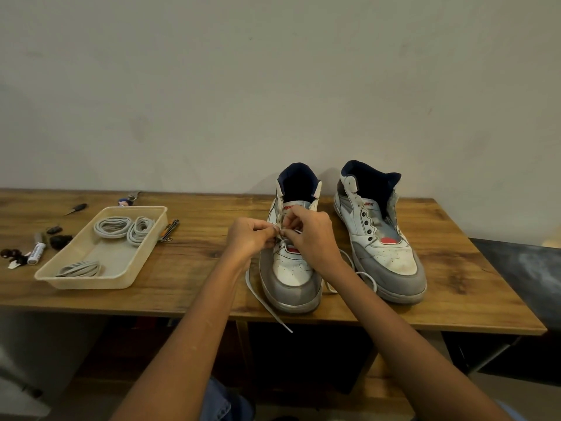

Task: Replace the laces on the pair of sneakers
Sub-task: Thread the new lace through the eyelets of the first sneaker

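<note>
A: Where does the lace point(274, 308) lie from your fingers?

B: Both your hands meet over the eyelet rows of the left sneaker point(290, 270), which stands on the table point(194, 287) with its toe toward you. Your left hand point(250, 238) and right hand point(312, 235) each pinch the white lace at the lower eyelets, fingers curled round it.

A: And its long axis?

B: The shoe runs from you toward the wall; the eyelets climb away from your fingertips, so the next threading likely goes farther from you. One loose end trails off the table edge on your left, the other loops between the shoes.

A: The right sneaker point(379, 235)?

B: Unlaced, just beside your right hand. Spare laces point(113, 226) wait in the tray point(91, 282), nearer your left hand
</note>
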{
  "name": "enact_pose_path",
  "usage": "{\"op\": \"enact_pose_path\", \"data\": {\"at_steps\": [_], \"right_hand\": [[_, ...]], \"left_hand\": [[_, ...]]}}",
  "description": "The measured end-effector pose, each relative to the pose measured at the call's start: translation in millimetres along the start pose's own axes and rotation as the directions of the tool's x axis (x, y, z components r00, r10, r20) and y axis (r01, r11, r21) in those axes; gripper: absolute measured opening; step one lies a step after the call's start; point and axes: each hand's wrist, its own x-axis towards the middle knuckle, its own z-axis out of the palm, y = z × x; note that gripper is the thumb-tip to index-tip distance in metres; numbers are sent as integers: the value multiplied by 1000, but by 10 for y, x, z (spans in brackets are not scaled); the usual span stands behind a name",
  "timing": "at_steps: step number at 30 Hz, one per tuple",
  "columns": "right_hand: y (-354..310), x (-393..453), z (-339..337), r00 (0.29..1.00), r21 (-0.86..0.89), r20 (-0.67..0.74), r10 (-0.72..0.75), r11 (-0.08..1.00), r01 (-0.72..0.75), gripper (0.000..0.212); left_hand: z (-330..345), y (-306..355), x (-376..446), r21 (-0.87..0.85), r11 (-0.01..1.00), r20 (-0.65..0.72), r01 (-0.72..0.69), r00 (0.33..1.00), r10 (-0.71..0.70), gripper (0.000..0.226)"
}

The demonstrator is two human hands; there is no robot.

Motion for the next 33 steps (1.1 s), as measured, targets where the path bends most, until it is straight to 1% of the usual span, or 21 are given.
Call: {"op": "enact_pose_path", "data": {"at_steps": [3, 6, 11, 15, 17, 18, 21, 23, 24, 26, 28, 33], "right_hand": [[14, 15, -8, 1000, -13, 17, 20, 1000, -20, 12], [13, 5, 16, 1000, -6, -1, 18, 1000, -18, 12], [30, -5, 25, 1000, 28, -26, 9, 1000, -8, 12], [22, 10, 20, 1000, 3, -17, -3, 1000, 3, 11], [21, 40, 10, 1000, -29, 27, -3, 1000, 3, 10], [15, 67, -12, 997, -53, 72, 15, 999, -11, 11], [-9, 124, -99, 975, -113, 216, 51, 993, -27, 21], [-24, 106, -124, 967, -130, 249, 50, 991, -18, 25], [-25, 86, -117, 969, -141, 242, 53, 990, -19, 26], [-9, 55, -84, 974, -179, 213, 70, 983, -32, 26], [5, 55, -69, 980, -197, 185, 78, 980, -41, 26], [30, 71, -92, 989, -94, 129, 73, 994, -61, 28]], "left_hand": [[-14, 41, -40, -66, 998, 29, 25, 999, -23, 16], [-33, 56, -31, -98, 994, 49, 57, 997, -52, 19], [-29, 73, -53, -97, 994, 59, 54, 997, -48, 21], [-40, 76, -47, -67, 997, 74, 44, 996, -40, 22], [-26, 83, -62, -64, 997, 74, 49, 996, -44, 22], [-11, 85, -66, -61, 997, 61, 54, 997, -50, 21], [39, 82, -53, -4, 998, -25, 55, 998, -55, 16], [71, 70, -47, 53, 998, -77, 28, 997, -24, 11], [85, 66, -51, 83, 997, -89, 5, 996, 2, 8], [105, 59, -58, 145, 989, -99, -38, 994, 53, 17], [120, 63, -66, 144, 988, -88, -55, 994, 68, 21], [146, 68, -51, 122, 992, -29, -33, 999, 37, 17]]}}
